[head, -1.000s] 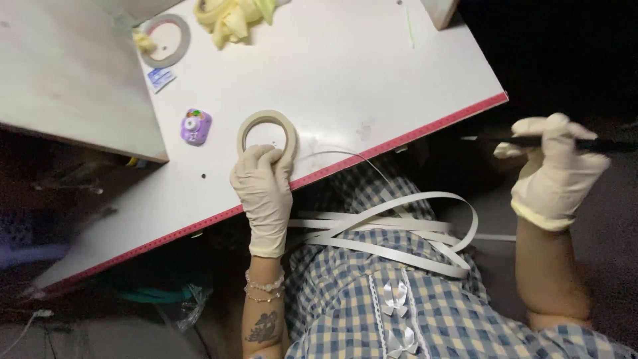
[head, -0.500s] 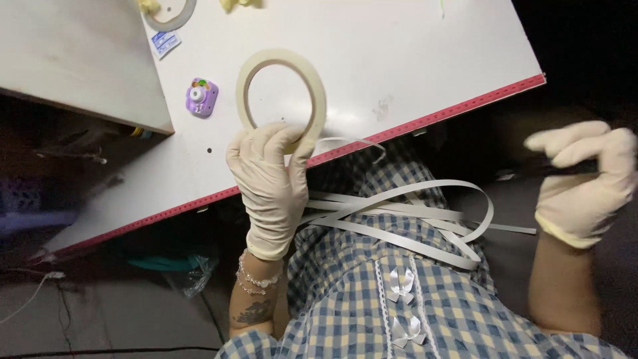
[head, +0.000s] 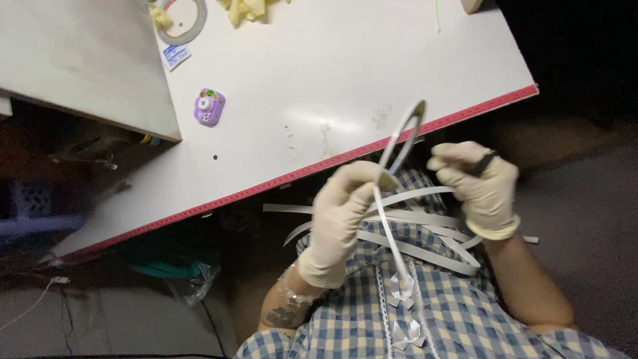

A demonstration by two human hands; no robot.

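Observation:
My gloved left hand (head: pixel 342 213) grips a roll of pale tape (head: pixel 402 143), held edge-on above my lap just off the table's red edge. A loose strip of tape (head: pixel 392 242) hangs from the roll down toward my checked dress. My gloved right hand (head: pixel 482 186) is beside the roll on its right, fingers curled with a small dark object pinched at the fingertips; what it is I cannot tell. Several white strips (head: pixel 425 233) lie looped across my lap under both hands.
The white table (head: pixel 319 86) with a red front edge fills the upper frame. On it sit a small purple toy camera (head: pixel 209 106), another tape roll (head: pixel 183 16) at the far left and yellow material (head: pixel 249 8) at the top. A grey surface (head: pixel 73 60) lies to the left.
My left hand lifted the tape roll off the table and turned it edge-on over my lap. My right hand came in from the far right to beside the roll.

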